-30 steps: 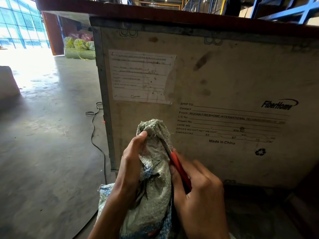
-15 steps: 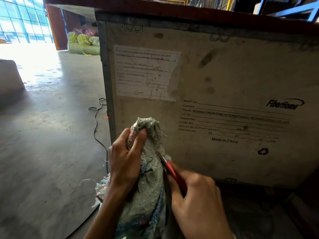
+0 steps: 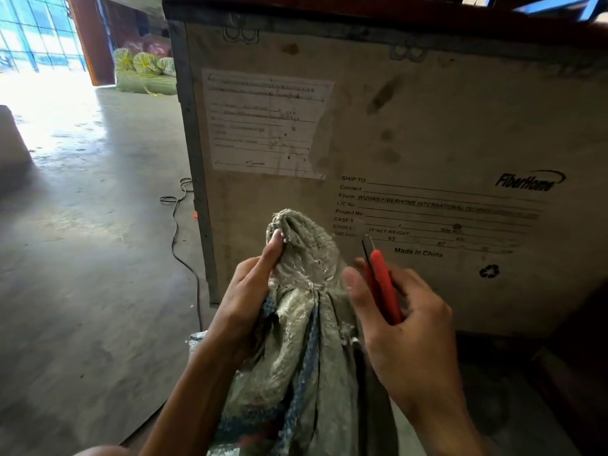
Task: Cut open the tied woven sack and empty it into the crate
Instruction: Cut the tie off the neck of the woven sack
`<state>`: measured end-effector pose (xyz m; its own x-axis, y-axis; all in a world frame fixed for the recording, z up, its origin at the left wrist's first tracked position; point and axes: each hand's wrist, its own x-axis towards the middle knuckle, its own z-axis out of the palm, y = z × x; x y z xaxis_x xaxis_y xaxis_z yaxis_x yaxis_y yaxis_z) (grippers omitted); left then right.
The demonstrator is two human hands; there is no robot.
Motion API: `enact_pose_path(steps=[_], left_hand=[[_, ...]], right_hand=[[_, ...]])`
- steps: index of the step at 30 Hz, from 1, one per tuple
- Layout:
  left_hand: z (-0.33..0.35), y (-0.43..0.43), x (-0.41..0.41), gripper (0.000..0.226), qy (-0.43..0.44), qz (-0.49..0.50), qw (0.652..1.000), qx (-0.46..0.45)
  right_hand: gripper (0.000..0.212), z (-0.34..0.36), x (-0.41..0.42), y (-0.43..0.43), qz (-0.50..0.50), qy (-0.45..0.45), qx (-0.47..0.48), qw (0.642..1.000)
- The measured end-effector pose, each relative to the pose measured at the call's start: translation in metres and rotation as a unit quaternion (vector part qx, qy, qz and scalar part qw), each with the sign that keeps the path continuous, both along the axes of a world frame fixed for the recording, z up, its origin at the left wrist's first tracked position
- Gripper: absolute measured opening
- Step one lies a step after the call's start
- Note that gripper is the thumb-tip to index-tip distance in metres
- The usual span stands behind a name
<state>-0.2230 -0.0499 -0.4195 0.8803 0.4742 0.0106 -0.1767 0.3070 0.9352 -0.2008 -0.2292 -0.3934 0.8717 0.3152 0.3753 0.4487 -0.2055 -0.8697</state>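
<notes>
Grey concrete floor (image 3: 82, 258), smooth, sunlit at upper left. Large plywood crate (image 3: 411, 126) stands on it, centre to right. Black cable (image 3: 176, 232) trails past the crate's left corner. Green bundles (image 3: 144, 72) stacked upper left.

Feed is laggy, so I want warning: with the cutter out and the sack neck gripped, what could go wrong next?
The left hand grips the sack neck beside the tie while the right hand holds the red cutter, blade out: a slip could nick the left thumb. A cut below the tie might spill contents on the floor, short of the crate. The black cable beside the crate could trip someone.
</notes>
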Motion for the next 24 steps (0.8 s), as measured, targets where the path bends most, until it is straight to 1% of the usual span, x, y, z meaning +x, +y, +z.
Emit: enact_pose_path(steps=[1, 3, 5, 7, 8, 10, 12, 14, 20, 22, 24], left_hand=[[0.001, -0.006, 0.001, 0.066, -0.014, -0.005, 1.000, 0.004], [0.003, -0.019, 0.003, 0.068, -0.036, 0.007, 0.999, 0.019], [0.002, -0.027, 0.004, 0.071, -0.057, 0.019, 0.997, 0.059], [-0.001, -0.028, 0.004, 0.073, -0.073, 0.023, 0.989, 0.125], [-0.002, -0.028, 0.004, 0.069, -0.075, 0.016, 0.985, 0.154], [-0.003, -0.029, 0.003, 0.051, -0.083, 0.004, 0.980, 0.183], [-0.002, -0.031, 0.002, 0.035, -0.090, -0.003, 0.977, 0.191], [-0.003, -0.030, 0.003, 0.029, -0.093, -0.009, 0.976, 0.199], [-0.003, -0.023, 0.003, 0.027, -0.102, -0.046, 0.975, 0.195], [-0.006, -0.020, 0.004, 0.026, -0.107, -0.062, 0.977, 0.172], [-0.009, -0.015, 0.004, 0.022, -0.111, -0.082, 0.981, 0.135]], right_hand=[[0.043, -0.001, 0.002, 0.001, 0.003, 0.021, 0.005, 1.000], [0.047, -0.003, 0.006, 0.002, 0.021, 0.084, 0.046, 0.995], [0.043, -0.002, 0.009, 0.000, 0.031, 0.119, 0.075, 0.990], [0.034, -0.001, 0.012, -0.002, 0.031, 0.121, 0.080, 0.989], [0.031, -0.001, 0.014, -0.004, 0.029, 0.117, 0.083, 0.989], [0.021, -0.001, 0.020, -0.007, 0.030, 0.119, 0.091, 0.988], [0.013, -0.003, 0.024, -0.009, 0.035, 0.134, 0.101, 0.985], [0.012, -0.003, 0.029, -0.011, 0.040, 0.144, 0.103, 0.984], [0.018, -0.008, 0.042, -0.017, 0.090, 0.187, 0.137, 0.969], [0.020, -0.009, 0.046, -0.019, 0.108, 0.213, 0.148, 0.960], [0.023, -0.010, 0.048, -0.020, 0.136, 0.266, 0.162, 0.941]])
